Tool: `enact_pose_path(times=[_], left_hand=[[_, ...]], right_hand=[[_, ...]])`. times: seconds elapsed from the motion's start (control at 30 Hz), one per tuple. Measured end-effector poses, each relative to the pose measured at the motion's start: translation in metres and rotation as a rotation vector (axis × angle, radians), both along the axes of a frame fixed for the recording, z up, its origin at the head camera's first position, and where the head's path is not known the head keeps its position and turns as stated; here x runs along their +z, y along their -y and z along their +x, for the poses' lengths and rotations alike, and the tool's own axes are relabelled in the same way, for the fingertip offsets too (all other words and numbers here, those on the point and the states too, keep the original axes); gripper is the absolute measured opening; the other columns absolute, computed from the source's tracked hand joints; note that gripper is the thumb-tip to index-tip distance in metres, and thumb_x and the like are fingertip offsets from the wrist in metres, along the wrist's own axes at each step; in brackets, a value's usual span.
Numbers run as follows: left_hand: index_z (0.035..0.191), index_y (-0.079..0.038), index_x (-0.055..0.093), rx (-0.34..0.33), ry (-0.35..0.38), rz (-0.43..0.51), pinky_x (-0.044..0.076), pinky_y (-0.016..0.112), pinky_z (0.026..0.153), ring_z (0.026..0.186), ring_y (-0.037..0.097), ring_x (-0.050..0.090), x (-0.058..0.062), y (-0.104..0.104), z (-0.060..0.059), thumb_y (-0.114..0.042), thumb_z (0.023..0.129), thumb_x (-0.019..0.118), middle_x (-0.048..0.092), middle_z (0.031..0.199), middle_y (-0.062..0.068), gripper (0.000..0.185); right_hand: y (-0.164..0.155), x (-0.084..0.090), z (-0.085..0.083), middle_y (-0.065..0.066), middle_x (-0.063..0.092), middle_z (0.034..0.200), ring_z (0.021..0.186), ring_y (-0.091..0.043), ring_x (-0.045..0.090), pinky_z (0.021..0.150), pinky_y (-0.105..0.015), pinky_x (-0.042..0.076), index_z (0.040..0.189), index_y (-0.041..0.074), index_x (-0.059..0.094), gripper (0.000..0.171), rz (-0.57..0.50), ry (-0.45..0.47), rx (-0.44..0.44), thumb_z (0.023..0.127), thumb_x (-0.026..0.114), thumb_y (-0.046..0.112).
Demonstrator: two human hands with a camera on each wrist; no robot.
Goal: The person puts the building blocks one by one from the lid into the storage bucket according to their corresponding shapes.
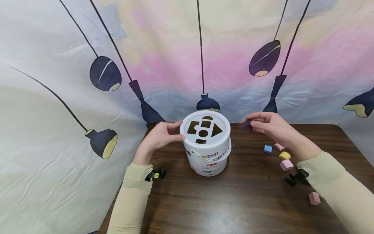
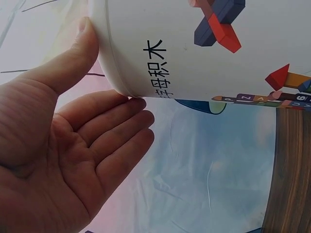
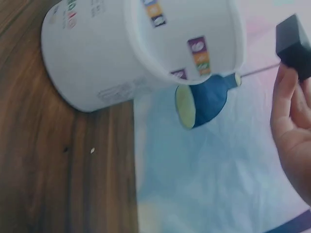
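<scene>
A white lidded bucket (image 1: 208, 159) stands upright on the table, its lid (image 1: 191, 136) cut with several shaped holes. My left hand (image 1: 160, 136) touches the left side of the lid's rim with thumb and fingertips; in the left wrist view its fingers are extended along the rim. To the right of the bucket, my right hand (image 1: 270, 125) pinches a dark purple block (image 1: 246, 125) between thumb and fingers, raised above the table's far part. The right wrist view shows this block (image 3: 294, 46) dark, with flat faces, partly cut off by the frame edge.
On the right of the brown wooden table (image 1: 233, 201) lie a blue block (image 1: 268, 149), a yellow block (image 1: 284, 156) and several pink blocks, one pink block (image 1: 314, 198) nearer the front. The bucket's white handle (image 1: 229, 151) hangs down. A printed cloth (image 1: 175, 48) hangs behind.
</scene>
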State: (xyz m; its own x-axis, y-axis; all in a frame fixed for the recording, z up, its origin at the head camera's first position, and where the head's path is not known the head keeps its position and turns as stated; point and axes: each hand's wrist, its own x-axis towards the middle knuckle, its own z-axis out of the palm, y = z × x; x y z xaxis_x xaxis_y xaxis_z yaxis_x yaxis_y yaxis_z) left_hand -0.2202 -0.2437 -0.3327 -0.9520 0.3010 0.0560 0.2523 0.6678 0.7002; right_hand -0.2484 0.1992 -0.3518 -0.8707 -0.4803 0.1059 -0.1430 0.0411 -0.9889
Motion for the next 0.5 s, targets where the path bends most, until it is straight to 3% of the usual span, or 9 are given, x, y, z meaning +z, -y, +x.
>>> enact_pose_path(times=[0.23,0.33,0.5], left_hand=[[0.152,-0.017,0.061,0.004,0.000,-0.008,0.048,0.048,0.109,0.142,0.024,0.054,0.000,0.000,0.000,-0.037,0.090,0.090,0.063,0.148,0.008,0.072],[0.152,-0.016,0.061,0.007,0.001,-0.012,0.048,0.048,0.110,0.142,0.025,0.053,0.001,-0.001,0.001,-0.037,0.090,0.090,0.062,0.149,0.009,0.072],[0.152,-0.016,0.061,0.011,-0.003,-0.017,0.048,0.047,0.110,0.142,0.025,0.054,0.002,-0.001,0.001,-0.037,0.089,0.090,0.062,0.149,0.010,0.073]], right_hand=[[0.020,0.026,-0.005,-0.001,0.071,0.138,0.122,-0.007,0.064,0.096,-0.023,0.054,0.153,0.009,0.062,0.054,0.246,-0.034,-0.031,0.107,0.069,0.037],[0.029,0.035,-0.006,-0.005,0.069,0.143,0.123,-0.012,0.064,0.095,-0.026,0.053,0.155,0.014,0.060,0.056,0.297,-0.036,-0.017,0.107,0.069,0.040],[0.045,0.045,-0.010,-0.005,0.073,0.136,0.122,-0.017,0.066,0.096,-0.034,0.054,0.149,0.012,0.064,0.054,0.342,-0.022,-0.024,0.104,0.074,0.039]])
